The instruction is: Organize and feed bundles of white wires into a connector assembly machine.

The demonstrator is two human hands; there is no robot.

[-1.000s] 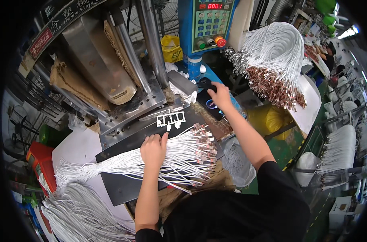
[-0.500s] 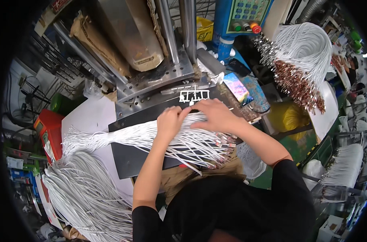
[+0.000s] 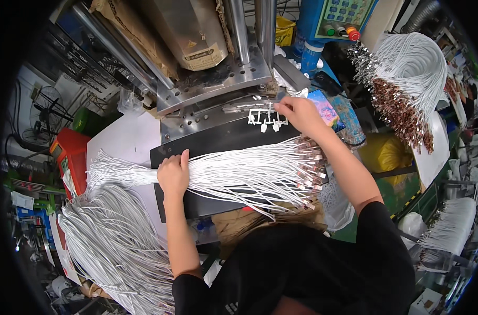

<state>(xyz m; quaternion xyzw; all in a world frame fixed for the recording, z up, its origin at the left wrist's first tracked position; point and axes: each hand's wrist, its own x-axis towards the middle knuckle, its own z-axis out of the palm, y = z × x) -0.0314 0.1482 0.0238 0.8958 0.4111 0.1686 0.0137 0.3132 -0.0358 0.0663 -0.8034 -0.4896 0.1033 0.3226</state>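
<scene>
A thick bundle of white cables (image 3: pixel 244 165) lies across a black plate, its loose ends with small metal and brownish connectors fanned out to the right. Fingers curled over its gathered left part, my left hand (image 3: pixel 173 174) is closed on the bundle, thumb raised. Beyond the cables my right hand (image 3: pixel 301 116) pinches the right end of a white plastic sprue (image 3: pixel 258 111), a thin moulded frame with small tabs hanging from it. My fingertips partly cover that end of the sprue.
A press with steel columns (image 3: pixel 268 37) and a drilled metal plate (image 3: pixel 218 84) stands behind. More white cables (image 3: pixel 113 247) are heaped at left, and coiled cables (image 3: pixel 412 63) at right. A phone (image 3: pixel 325 110) rests beside my right hand; a blue control box (image 3: pixel 344 21) stands behind it.
My left hand has slid left along the cable bundle. My right hand has left the cables and moved away from me to the sprue's right end. The whole view has shifted slightly.
</scene>
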